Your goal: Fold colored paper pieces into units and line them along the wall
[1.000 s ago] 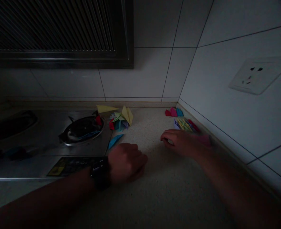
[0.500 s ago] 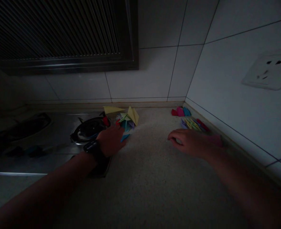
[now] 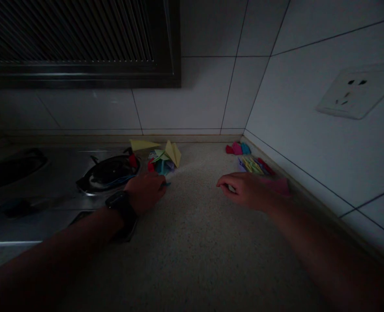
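Blue folded-paper piece, mostly hidden by L-hand grip, over speckled pale counter; can't tell if it's held. R-hand grip: narrow pinch, no item visible. Paper prob. v. light, crushable; best pinched gently by edge.

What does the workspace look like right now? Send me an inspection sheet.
Surface: speckled counter, dimly lit.
Job's things: colourful paper pile beside the stove; blue piece partly hidden by the left hand; corner pieces, red, pink and blue.
Clutter: red scrap at a burner's edge.
Hands: left hand's grip unclear; right hand curled, fingertips together, contents unclear.
Cables: nothing seen.
Surroundings: range hood, tiled wall, socket.
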Tool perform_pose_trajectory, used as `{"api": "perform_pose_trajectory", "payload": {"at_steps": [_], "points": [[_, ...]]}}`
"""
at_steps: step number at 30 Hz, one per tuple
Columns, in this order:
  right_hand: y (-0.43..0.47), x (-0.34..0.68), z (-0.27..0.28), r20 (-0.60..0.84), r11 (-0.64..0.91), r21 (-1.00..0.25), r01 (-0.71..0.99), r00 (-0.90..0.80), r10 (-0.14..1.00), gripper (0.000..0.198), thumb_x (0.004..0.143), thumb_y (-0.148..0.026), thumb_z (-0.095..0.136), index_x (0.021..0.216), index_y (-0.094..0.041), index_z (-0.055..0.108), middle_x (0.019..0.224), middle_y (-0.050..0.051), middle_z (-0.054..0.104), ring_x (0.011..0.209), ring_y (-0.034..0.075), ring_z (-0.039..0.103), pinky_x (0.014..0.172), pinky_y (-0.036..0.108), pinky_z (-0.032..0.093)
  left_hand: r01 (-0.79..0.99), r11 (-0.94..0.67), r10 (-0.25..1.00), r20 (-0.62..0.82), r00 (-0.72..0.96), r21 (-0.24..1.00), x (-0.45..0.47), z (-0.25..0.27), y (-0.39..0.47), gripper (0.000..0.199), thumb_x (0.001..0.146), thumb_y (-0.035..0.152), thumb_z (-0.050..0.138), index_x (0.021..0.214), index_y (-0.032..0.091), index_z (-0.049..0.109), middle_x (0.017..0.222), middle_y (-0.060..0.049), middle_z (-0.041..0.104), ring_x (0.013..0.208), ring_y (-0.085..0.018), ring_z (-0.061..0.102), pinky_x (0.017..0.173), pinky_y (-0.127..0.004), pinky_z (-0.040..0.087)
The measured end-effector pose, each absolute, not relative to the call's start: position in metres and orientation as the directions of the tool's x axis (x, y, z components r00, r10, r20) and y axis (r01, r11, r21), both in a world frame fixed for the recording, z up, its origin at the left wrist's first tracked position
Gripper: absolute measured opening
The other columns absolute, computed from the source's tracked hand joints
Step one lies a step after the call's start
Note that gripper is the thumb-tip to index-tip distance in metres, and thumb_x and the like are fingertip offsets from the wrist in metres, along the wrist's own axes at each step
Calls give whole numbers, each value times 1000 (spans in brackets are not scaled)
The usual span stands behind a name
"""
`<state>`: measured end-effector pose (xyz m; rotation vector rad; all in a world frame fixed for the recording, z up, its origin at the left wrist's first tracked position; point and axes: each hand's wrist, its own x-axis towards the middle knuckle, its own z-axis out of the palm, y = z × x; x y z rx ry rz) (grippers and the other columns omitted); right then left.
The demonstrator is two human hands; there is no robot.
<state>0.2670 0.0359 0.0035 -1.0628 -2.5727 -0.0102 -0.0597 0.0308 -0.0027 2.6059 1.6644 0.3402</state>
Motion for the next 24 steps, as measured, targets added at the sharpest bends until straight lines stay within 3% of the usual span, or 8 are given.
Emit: {"api": "perform_pose_trajectory", "payload": {"at_steps": [4, 8, 13, 18, 24], "points": [[31, 262, 2, 358, 737, -185, 650, -654, 666, 17, 86, -19, 52, 95, -19, 67, 79, 2, 68, 70, 13, 60, 67, 26, 40, 872, -439, 896, 179, 407, 217, -46, -3, 27, 21, 86, 36, 53, 94, 22, 66, 92, -6, 69, 83, -23, 63, 73, -35, 44], [24, 254, 2, 393, 753, -238, 614, -648, 653, 17, 87, -19, 52, 95, -19, 66, 76, 1, 66, 66, 11, 58, 65, 25, 40, 800, -499, 866, 170, 470, 332, -28, -4, 19, 18, 85, 32, 55, 92, 22, 67, 93, -3, 70, 85, -20, 64, 71, -31, 43], [15, 241, 3, 362, 778, -261, 571, -689, 628, 16, 86, -18, 52, 96, -19, 65, 76, 0, 64, 64, 10, 55, 64, 24, 39, 721, -565, 824, 314, 472, 400, -8, -1, 2, 13, 84, 25, 57, 89, 21, 68, 90, -2, 70, 82, -17, 63, 71, -29, 44], [8, 230, 2, 338, 774, -364, 518, -701, 628, 20, 87, -29, 60, 103, -18, 61, 80, 1, 62, 67, 10, 54, 62, 24, 40, 610, -651, 759, 405, 510, 451, 1, -3, -7, 9, 84, 21, 58, 87, 20, 66, 87, -2, 69, 79, -15, 62, 69, -27, 45], [12, 227, -7, 415, 801, -393, 452, -690, 593, 8, 88, -23, 60, 90, -17, 64, 75, 1, 59, 66, 10, 54, 62, 23, 40, 540, -676, 737, 433, 519, 502, -3, -9, -4, 10, 83, 17, 57, 90, 18, 64, 88, -3, 66, 81, -15, 62, 72, -28, 50]]}}
